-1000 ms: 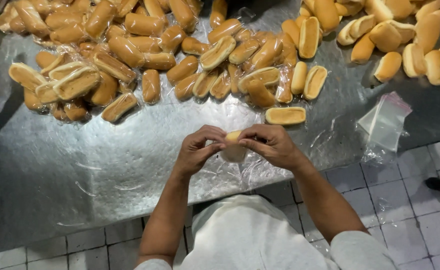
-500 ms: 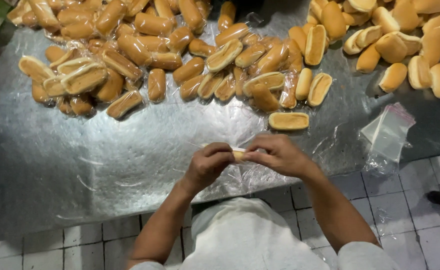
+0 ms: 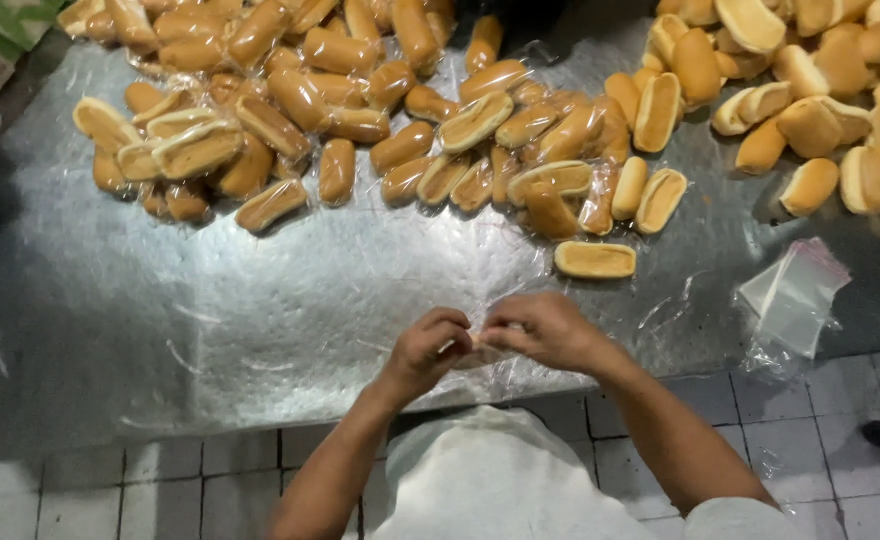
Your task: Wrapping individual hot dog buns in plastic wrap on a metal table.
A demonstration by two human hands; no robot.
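My left hand [image 3: 428, 350] and my right hand [image 3: 545, 330] meet at the near edge of the steel table [image 3: 160, 330], fingertips together. Between them they grip a bread roll in a clear plastic bag [image 3: 478, 348]; the fingers hide most of it. A single bare roll [image 3: 595, 260] lies on the table just beyond my right hand.
Several wrapped rolls [image 3: 360, 120] are heaped across the far middle and left. A pile of unwrapped rolls [image 3: 810, 90] fills the far right. A stack of clear empty bags [image 3: 795, 295] lies at the right edge. White floor tiles [image 3: 110, 490] run below.
Both hands have come lower toward the table's near edge and closed tighter around the roll, which now shows less between the fingers.
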